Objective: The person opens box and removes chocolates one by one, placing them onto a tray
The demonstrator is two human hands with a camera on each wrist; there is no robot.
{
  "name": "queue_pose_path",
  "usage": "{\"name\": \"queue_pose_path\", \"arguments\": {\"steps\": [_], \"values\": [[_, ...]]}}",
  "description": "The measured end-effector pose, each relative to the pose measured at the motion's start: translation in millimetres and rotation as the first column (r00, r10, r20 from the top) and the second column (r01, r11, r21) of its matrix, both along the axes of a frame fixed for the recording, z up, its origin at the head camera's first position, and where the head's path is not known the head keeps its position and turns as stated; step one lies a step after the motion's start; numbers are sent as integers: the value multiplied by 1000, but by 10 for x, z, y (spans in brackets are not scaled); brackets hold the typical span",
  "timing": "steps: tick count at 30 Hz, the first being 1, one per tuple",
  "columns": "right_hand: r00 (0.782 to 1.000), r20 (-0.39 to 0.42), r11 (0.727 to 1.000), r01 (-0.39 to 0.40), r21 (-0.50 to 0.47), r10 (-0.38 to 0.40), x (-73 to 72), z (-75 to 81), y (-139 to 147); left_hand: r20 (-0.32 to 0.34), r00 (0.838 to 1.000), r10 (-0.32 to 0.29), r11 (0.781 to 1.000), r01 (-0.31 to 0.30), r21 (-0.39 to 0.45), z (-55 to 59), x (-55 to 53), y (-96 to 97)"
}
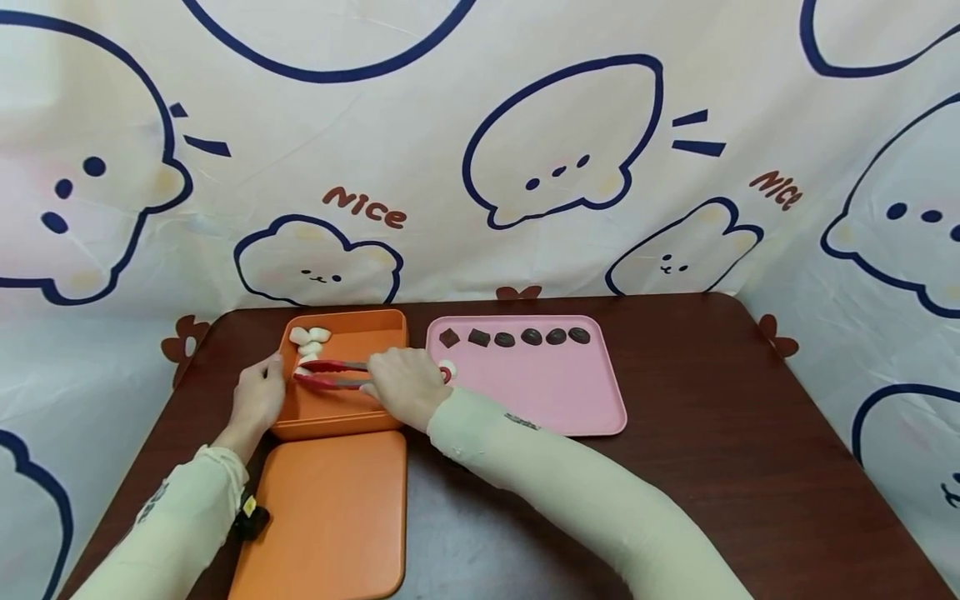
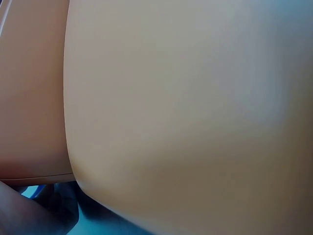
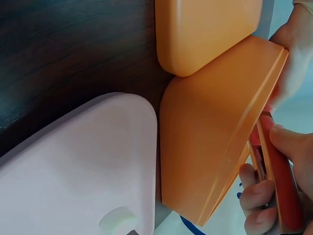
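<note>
My right hand [image 1: 408, 385] grips red tongs [image 1: 330, 382] over the orange box [image 1: 341, 408]. The tongs' tips point left, at several white rounded pieces [image 1: 311, 349] along the box's left side; whether they pinch one cannot be told. My left hand [image 1: 258, 396] holds the box's left wall, its thumb near the rim. In the right wrist view, the right fingers [image 3: 257, 196] are curled round the tongs' handle [image 3: 281, 181]. Just right of the box lies a pink tray [image 1: 540, 392] with a row of dark chocolates [image 1: 531, 337] and one white piece [image 1: 447, 367], partly hidden by the tongs' end.
An orange lid [image 1: 330, 508] lies flat in front of the box, and it fills most of the left wrist view. A small black object [image 1: 251, 518] is at the left wrist. The dark wooden table [image 1: 697, 433] extends to the right, with a printed cloth [image 1: 450, 250] behind.
</note>
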State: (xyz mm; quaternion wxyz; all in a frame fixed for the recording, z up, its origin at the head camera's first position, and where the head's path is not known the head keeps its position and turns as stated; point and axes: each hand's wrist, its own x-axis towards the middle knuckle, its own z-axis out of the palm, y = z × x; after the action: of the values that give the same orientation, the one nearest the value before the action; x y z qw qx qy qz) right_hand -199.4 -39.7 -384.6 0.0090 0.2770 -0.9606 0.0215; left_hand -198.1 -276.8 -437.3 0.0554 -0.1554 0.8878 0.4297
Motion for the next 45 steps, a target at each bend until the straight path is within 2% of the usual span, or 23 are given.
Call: {"name": "queue_pose_path", "arguments": {"steps": [10, 16, 24, 45], "values": [[999, 15, 998, 39, -50, -38, 22, 0, 131, -4, 1000, -3, 1000, 3, -27, -45, -3, -19], [998, 14, 994, 58, -89, -57, 34, 28, 250, -9, 1000, -12, 999, 12, -39, -25, -10, -15], [997, 50, 988, 70, -135, -64, 78, 66, 366, 0, 1000, -13, 1000, 13, -29, -24, -12, -8], [999, -23, 984, 29, -174, -34, 156, 40, 684, 10, 999, -34, 999, 34, -23, -23, 6, -20]]}}
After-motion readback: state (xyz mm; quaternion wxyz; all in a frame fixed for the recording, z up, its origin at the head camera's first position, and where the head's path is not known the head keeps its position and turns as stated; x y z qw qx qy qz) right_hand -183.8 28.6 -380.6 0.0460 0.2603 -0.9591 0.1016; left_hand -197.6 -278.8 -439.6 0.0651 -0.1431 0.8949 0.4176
